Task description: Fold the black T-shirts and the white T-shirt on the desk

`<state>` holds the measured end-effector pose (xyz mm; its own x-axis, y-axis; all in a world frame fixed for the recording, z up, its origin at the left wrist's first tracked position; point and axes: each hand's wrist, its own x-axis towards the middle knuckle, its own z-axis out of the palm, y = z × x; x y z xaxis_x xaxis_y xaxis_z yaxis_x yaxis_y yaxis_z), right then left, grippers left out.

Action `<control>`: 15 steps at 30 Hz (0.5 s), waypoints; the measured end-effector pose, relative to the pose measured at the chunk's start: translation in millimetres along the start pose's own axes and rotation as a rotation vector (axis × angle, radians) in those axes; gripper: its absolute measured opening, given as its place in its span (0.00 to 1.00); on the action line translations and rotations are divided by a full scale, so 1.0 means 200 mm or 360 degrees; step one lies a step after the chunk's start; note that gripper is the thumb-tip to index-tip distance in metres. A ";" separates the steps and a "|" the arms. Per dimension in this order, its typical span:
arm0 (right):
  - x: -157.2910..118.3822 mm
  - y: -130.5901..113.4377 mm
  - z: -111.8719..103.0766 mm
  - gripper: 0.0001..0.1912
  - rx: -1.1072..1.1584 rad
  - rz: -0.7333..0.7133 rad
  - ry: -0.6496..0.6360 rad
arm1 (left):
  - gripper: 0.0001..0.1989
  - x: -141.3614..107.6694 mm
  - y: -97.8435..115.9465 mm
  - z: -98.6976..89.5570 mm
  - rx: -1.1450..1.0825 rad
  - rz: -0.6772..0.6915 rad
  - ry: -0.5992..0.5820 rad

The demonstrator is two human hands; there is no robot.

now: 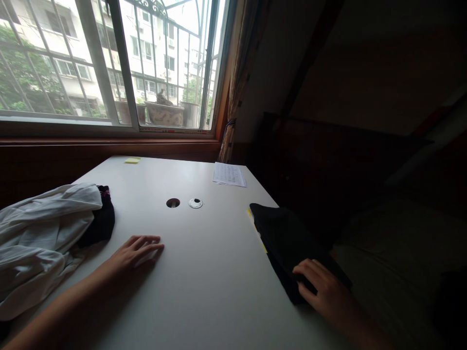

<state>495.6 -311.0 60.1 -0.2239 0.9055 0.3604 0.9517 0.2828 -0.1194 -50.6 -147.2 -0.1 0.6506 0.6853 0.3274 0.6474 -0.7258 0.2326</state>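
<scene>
We see black cloth (282,233) lying flat in layers along the right edge of the desk (204,282), yellow strips (264,247) peeking out along its left side.

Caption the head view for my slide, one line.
Left hand on the white table, right hand on folded black cloth, pale clothes at left.

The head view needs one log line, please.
left hand: empty, over white tabletop | right hand: touching black cloth | crumpled white fabric: left side

Left hand (136,250) palm down, fingers spread, forearm angled in from lower left; right hand (323,287) lower right, fingers curled, thumb apart.
</scene>
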 end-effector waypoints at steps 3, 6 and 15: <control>-0.08 0.03 0.01 0.12 -0.0080 -0.0074 0.0018 | 0.18 0.00 0.00 0.01 0.0009 -0.0008 -0.0007; -0.16 0.05 0.06 0.13 -0.0101 -0.0079 -0.0065 | 0.18 0.00 -0.01 0.01 0.0020 -0.0015 -0.0013; -0.18 0.00 0.06 0.10 -0.0006 0.0055 -0.0235 | 0.18 0.00 -0.02 0.01 0.0023 0.0009 -0.0011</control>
<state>501.0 -341.0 36.6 -0.2191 0.9515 0.2160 0.9601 0.2497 -0.1259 -52.2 -144.5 -3.8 0.6570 0.6816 0.3221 0.6493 -0.7287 0.2177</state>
